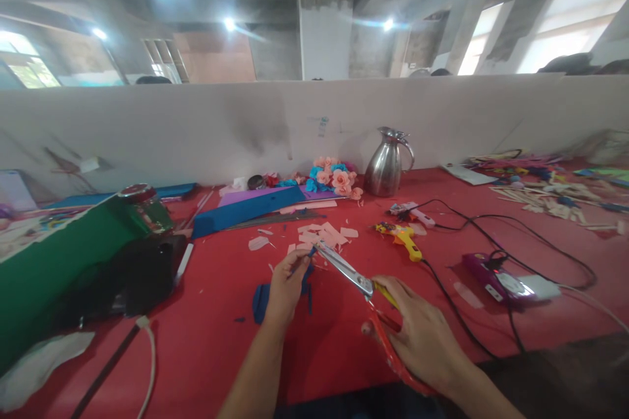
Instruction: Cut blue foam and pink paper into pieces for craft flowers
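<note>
My left hand (286, 283) pinches a small dark blue paper piece (312, 252) between thumb and fingers. My right hand (417, 330) is wrapped round the handles of large scissors (346, 270), one red and one yellow. The metal blades point up and left, with their tips at the blue piece beside my left fingertips. Under and beside my left hand lie dark blue paper pieces (260, 303) on the red table (216, 353). Pink paper cuttings (324, 234) are scattered just beyond the blade tips.
Paper flowers (340, 180) and a metal jug (386, 167) stand at the back. A yellow glue gun (405, 240), cables and a purple power strip (496, 278) lie at right. At left are a green board (63, 268) and a jar (147, 209).
</note>
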Demonstrator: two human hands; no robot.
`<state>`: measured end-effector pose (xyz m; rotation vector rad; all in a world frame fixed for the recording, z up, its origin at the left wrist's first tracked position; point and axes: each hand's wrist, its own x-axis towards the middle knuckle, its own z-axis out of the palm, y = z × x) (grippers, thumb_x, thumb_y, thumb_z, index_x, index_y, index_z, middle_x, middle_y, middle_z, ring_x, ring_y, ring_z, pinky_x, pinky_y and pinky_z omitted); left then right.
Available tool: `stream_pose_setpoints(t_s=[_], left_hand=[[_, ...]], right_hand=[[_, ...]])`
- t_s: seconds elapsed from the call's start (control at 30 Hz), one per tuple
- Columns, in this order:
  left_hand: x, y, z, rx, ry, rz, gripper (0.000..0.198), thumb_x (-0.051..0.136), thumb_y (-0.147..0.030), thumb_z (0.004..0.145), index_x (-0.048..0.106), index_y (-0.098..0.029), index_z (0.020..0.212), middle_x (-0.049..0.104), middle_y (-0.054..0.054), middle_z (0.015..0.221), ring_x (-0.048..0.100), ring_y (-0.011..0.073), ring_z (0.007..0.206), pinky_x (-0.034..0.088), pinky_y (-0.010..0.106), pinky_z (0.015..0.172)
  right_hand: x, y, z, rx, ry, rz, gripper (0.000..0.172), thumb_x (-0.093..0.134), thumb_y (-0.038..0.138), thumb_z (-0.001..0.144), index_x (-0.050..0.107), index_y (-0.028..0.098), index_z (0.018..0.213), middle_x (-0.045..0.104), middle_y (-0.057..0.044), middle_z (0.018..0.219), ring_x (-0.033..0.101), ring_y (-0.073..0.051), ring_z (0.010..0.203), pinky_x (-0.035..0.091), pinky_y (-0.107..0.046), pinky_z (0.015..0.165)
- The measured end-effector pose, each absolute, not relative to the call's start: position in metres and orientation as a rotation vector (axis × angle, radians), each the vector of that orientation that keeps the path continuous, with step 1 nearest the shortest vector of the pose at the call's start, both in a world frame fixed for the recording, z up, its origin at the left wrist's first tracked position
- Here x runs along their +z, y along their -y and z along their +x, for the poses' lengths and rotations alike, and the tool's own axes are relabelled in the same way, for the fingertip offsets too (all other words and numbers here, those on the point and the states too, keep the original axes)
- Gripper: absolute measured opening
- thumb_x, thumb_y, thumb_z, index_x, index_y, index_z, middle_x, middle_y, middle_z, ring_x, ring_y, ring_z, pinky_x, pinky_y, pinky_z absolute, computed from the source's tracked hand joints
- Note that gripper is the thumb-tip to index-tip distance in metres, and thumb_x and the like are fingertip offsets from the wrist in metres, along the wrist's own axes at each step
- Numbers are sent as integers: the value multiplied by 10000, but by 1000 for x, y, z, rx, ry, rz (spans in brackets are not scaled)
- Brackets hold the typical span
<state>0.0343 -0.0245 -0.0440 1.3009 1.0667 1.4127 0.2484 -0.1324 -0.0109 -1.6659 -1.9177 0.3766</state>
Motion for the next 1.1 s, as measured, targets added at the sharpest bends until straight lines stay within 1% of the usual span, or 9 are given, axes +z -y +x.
stream_pose_setpoints(t_s=[0.17, 0.27, 0.37, 0.53, 0.67, 0.8, 0.9, 0.97, 1.1], left_hand=[[-45, 24, 34, 1433, -1064, 1269, 189, 664, -346, 709, 696, -179, 792, 673, 28, 781, 581, 160, 782, 430, 265, 773], [-46, 24, 33, 1430, -1059, 1270, 207, 660, -358, 713, 698, -177, 805, 673, 33, 789, 580, 165, 782, 431, 264, 760], [-48, 23, 33, 1419, -1049, 1286, 223, 659, -368, 714, 700, -175, 818, 679, 44, 822, 582, 180, 813, 429, 277, 785], [-47, 24, 33, 1409, -1058, 1273, 208, 656, -361, 712, 699, -182, 808, 666, 32, 798, 565, 170, 789, 416, 261, 768], [-44, 25, 33, 1382, -1047, 1296, 208, 644, -365, 725, 699, -179, 800, 661, 34, 775, 568, 176, 777, 422, 265, 756], [-42, 27, 33, 1372, -1068, 1298, 209, 625, -371, 739, 689, -176, 781, 645, 25, 740, 559, 166, 737, 417, 254, 722], [-41, 27, 34, 1368, -1071, 1294, 204, 611, -367, 750, 680, -178, 782, 637, 21, 745, 549, 160, 742, 405, 247, 729], [-40, 27, 34, 1365, -1069, 1290, 209, 610, -373, 747, 677, -178, 784, 630, 20, 740, 544, 161, 742, 400, 247, 727], [-40, 27, 35, 1366, -1046, 1300, 230, 618, -397, 738, 674, -179, 783, 620, 19, 728, 539, 164, 739, 399, 249, 724]], right_hand=[[-10, 133, 243, 354, 1915, -1704, 415, 560, 381, 759, 511, 255, 1152, 624, -79, 1136, 625, -246, 986, 510, -335, 742], [-11, 132, 240, 362, 1907, -1722, 407, 566, 361, 752, 520, 256, 1143, 626, -77, 1131, 628, -249, 973, 505, -336, 738], [-13, 131, 238, 354, 1880, -1766, 397, 577, 355, 746, 537, 261, 1129, 629, -74, 1127, 623, -255, 986, 502, -337, 741], [-13, 129, 239, 332, 1876, -1771, 384, 582, 375, 746, 546, 277, 1116, 638, -56, 1126, 631, -256, 983, 506, -331, 721], [-13, 130, 240, 418, 1866, -1755, 364, 549, 312, 761, 543, 292, 1124, 687, -32, 1028, 668, -240, 895, 506, -313, 682], [-12, 131, 242, 567, 1807, -1718, 364, 498, 255, 775, 534, 273, 1138, 713, -16, 932, 687, -210, 821, 508, -279, 650], [-11, 131, 247, 511, 1822, -1695, 380, 543, 336, 767, 536, 264, 1140, 689, -41, 1023, 683, -217, 838, 514, -288, 670], [-12, 131, 250, 430, 1871, -1677, 421, 575, 396, 751, 532, 263, 1148, 652, -66, 1111, 664, -239, 911, 513, -318, 724], [-13, 131, 252, 405, 1918, -1670, 434, 568, 384, 753, 517, 260, 1167, 623, -86, 1152, 627, -254, 999, 496, -353, 790]])
